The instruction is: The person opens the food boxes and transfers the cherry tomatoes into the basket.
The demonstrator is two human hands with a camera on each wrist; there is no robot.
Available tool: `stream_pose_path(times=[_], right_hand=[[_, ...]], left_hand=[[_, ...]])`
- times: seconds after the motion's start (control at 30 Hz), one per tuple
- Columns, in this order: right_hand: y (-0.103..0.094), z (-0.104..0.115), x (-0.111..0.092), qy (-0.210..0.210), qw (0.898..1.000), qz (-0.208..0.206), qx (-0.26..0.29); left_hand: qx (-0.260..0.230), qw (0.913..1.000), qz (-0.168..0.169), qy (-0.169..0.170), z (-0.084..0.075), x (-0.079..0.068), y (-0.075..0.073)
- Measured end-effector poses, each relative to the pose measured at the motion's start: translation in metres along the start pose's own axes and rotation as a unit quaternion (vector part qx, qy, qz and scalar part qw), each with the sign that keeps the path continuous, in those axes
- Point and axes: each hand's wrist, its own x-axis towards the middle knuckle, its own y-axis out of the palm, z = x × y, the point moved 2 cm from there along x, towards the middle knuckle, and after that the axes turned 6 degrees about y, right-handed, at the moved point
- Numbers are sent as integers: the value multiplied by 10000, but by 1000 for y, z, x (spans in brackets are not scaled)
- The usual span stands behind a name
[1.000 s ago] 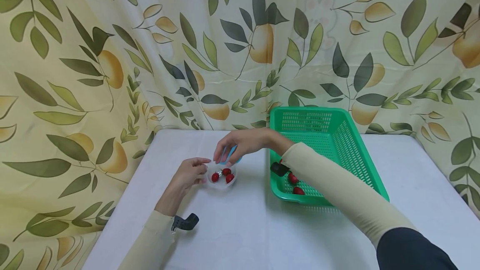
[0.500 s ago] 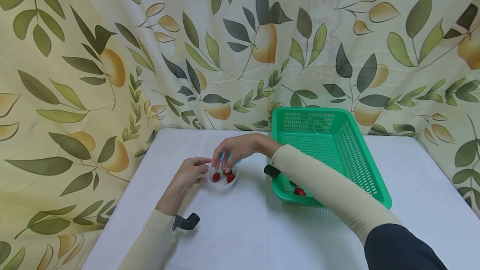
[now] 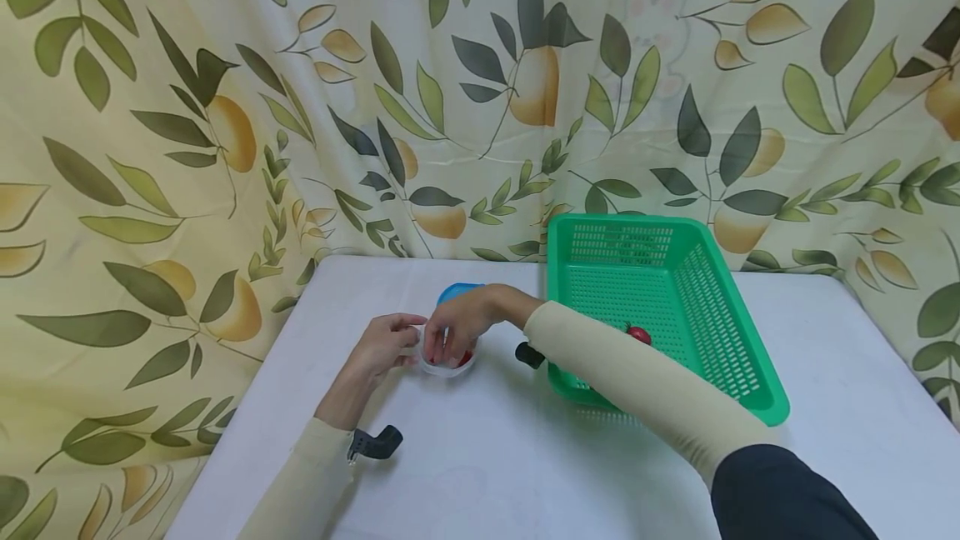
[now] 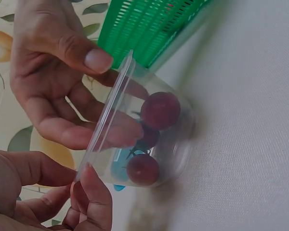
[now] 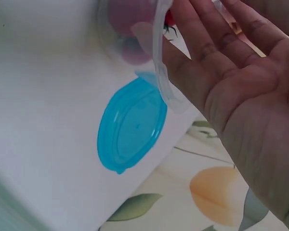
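Observation:
My left hand [image 3: 381, 347] pinches the rim of a small clear plastic container [image 4: 176, 159] between thumb and fingers. Inside sit cherry tomatoes: one large [image 4: 160, 110], one small [image 4: 143, 169], and another partly behind fingertips. My right hand [image 3: 463, 319] reaches in from above, its loosely bent fingers [image 4: 123, 134] down among the tomatoes and its thumb at the rim. In the right wrist view those fingers pass behind the container wall, with a tomato's green stalk showing beside them. A blue lid [image 5: 132, 127] lies on the table just behind the container.
To the right stands a green slotted basket [image 3: 622, 252], with a cherry tomato [image 3: 638, 334] visible in it. My right forearm [image 3: 622, 365] crosses over its near left part and hides the floor there. Behind the white table [image 3: 480, 457] hangs a leaf-patterned curtain [image 3: 420, 65].
My right hand has come down into the container, and its forearm has shifted left and lower. The blue lid and a tomato in the basket now show. The left hand keeps its hold.

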Motion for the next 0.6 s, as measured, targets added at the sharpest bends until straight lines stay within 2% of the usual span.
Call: stream_pose_path(times=[0.33,0.6], right_hand=[[3,-5,8,41,10000,-42,0],[5,-10,12,324,9979,-197,-528]], left_hand=[[38,10000,-20,17,1,1,-1],[21,10000,47,13,3,2,-1]])
